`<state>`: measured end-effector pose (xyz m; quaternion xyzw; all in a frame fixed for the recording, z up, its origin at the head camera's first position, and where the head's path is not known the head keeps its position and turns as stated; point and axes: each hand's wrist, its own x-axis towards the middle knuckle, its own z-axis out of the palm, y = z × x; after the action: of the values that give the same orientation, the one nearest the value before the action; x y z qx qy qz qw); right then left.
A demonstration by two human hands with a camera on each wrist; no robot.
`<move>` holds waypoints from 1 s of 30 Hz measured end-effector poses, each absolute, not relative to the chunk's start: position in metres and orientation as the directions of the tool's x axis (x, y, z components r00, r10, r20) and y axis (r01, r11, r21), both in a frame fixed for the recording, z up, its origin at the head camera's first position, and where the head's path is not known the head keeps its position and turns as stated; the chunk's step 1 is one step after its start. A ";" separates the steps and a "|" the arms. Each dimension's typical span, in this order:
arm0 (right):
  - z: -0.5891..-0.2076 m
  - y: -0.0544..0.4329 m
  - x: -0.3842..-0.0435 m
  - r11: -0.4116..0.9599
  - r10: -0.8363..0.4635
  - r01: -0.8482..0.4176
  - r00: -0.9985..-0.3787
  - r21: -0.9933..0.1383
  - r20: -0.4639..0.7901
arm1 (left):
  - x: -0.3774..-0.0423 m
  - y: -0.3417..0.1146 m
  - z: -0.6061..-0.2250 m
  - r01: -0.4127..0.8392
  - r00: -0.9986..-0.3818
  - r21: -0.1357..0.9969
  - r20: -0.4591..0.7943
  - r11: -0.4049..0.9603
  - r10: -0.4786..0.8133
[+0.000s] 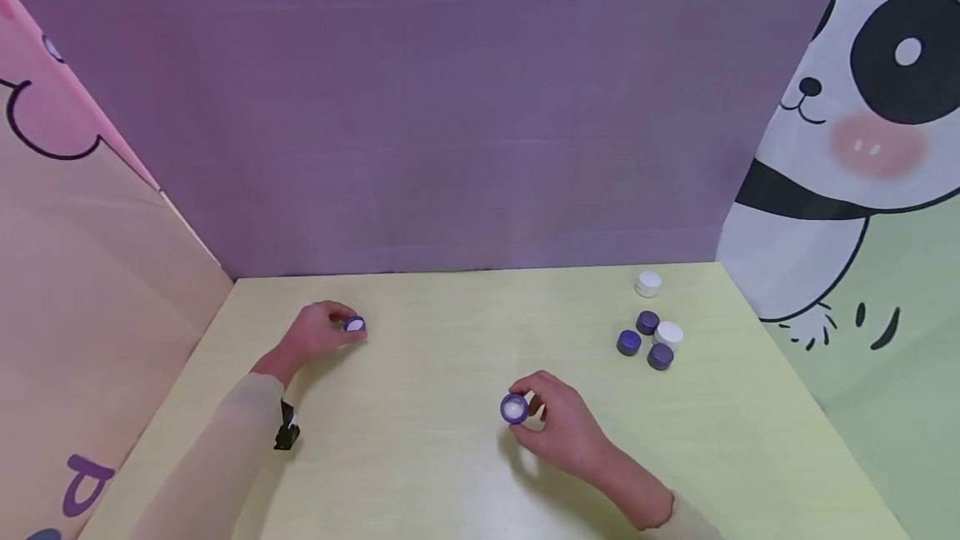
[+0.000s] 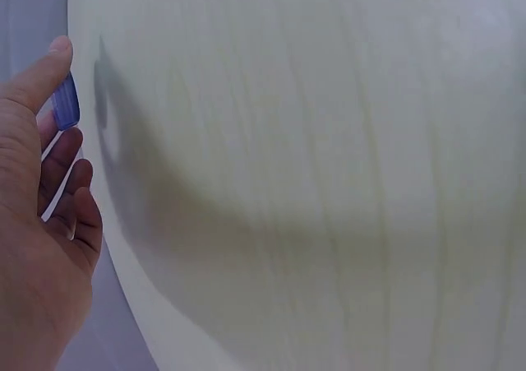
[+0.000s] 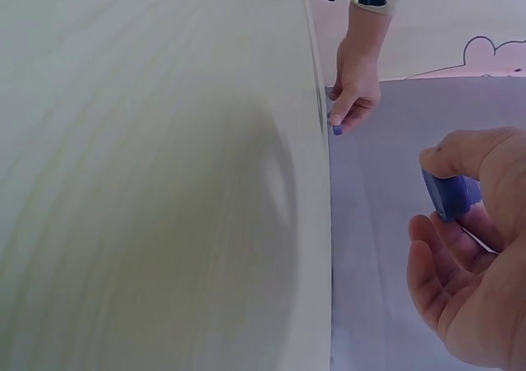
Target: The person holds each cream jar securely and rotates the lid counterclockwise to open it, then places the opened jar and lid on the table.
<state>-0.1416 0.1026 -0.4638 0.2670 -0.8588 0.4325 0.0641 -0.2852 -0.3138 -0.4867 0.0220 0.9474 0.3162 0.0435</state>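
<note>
three purple cylinders and two white cylinders stand at one-to-two o'clock from the right hand. its thumb and fingers pinch a round pale-centred purple cap; the left hand, at ten o'clock, pinches a white-faced purple cap.

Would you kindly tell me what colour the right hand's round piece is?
The round piece is purple, whitish at centre; clearest in the head view.

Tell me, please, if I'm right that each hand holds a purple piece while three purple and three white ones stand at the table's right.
Not quite: the head view shows two white pieces, not three, with three purple ones; the left hand and right hand each hold a purple piece.
</note>
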 end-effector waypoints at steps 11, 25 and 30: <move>-0.464 0.107 -0.142 0.485 -0.406 -0.504 -0.853 -0.714 0.327 | -0.284 -0.320 -0.498 0.052 -0.995 0.609 -0.034 0.791 0.091; -0.463 0.109 -0.145 0.503 -0.406 -0.475 -0.867 -0.722 0.287 | -0.284 -0.321 -0.509 0.086 -0.996 0.621 0.033 0.779 0.083; -0.462 0.114 -0.150 0.483 -0.403 -0.502 -0.855 -0.718 0.327 | -0.281 -0.321 -0.513 0.112 -0.994 0.606 0.061 0.787 0.094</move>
<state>-0.1495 0.1144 -0.4617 0.2635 -0.8591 0.4351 0.0566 -0.2808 -0.3211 -0.5126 0.0545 0.9452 0.3215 -0.0139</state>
